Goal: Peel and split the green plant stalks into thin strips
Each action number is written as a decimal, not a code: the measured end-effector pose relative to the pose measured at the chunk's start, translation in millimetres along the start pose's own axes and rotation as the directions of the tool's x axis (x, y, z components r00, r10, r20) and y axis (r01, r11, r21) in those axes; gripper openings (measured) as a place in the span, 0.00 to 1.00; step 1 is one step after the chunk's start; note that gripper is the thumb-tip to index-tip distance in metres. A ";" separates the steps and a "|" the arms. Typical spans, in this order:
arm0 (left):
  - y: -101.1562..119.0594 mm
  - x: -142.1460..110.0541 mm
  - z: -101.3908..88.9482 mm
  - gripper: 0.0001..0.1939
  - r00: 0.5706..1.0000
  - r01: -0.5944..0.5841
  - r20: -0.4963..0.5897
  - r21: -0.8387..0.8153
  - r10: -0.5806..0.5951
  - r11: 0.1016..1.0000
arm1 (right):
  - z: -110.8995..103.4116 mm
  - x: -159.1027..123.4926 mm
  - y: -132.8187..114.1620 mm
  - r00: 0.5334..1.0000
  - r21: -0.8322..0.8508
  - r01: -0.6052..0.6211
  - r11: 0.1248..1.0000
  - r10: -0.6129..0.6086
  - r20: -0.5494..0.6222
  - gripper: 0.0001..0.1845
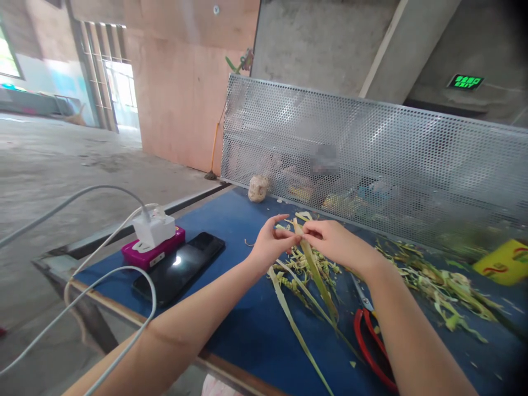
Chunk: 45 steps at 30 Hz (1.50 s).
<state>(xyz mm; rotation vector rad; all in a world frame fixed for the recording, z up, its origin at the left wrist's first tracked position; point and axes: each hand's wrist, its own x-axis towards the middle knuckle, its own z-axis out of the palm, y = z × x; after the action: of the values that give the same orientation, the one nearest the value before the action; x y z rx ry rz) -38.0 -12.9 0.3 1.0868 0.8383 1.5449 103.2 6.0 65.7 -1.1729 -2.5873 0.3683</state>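
Note:
A long, pale green leaf strip (314,267) hangs from between my hands, its lower end trailing toward the tabletop. My left hand (274,242) pinches it near the top with thumb and finger, the index finger stretched out. From the other side my right hand (328,239) closes its fingertips on the same upper part. Beneath them lies a pile of curled, woven-looking leaf pieces (299,275). Another long strip (295,324) runs toward the table's front edge. Red-handled scissors (363,330) lie by my right forearm, which hides part of them.
On the blue table (243,319), a black phone (181,269) lies beside a magenta power strip (154,247) with a white plug (154,228). White cables (136,272) cross my left forearm. Leaf scraps (437,286) and a yellow package (505,263) are right; a perforated metal panel (371,148) stands behind.

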 end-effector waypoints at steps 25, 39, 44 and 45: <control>5.7 -6.3 3.0 0.29 0.994 -0.082 0.072 -0.061 0.086 0.995 | -2.8 -0.3 -2.6 0.989 0.104 0.145 0.984 -0.147 0.013 0.11; -3.8 -4.6 0.9 0.26 1.000 0.003 -0.020 -0.169 -0.007 0.986 | 5.9 3.3 -10.9 0.960 0.058 0.279 0.959 -0.280 0.019 0.11; 4.4 -3.5 0.9 0.28 0.997 -0.071 -0.037 -0.210 0.064 0.975 | -7.8 -5.1 -15.2 0.981 0.003 0.170 0.985 -0.169 -0.093 0.11; 5.6 -3.5 1.7 0.28 0.997 -0.080 -0.039 -0.189 0.073 0.979 | -11.4 -7.4 -13.4 0.985 0.021 0.148 0.989 -0.146 -0.094 0.11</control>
<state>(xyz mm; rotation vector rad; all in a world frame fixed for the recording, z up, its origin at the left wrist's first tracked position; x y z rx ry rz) -38.1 -17.7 5.2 0.9669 0.6610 1.6738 102.6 -6.9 79.8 -0.9591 -2.5605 0.3092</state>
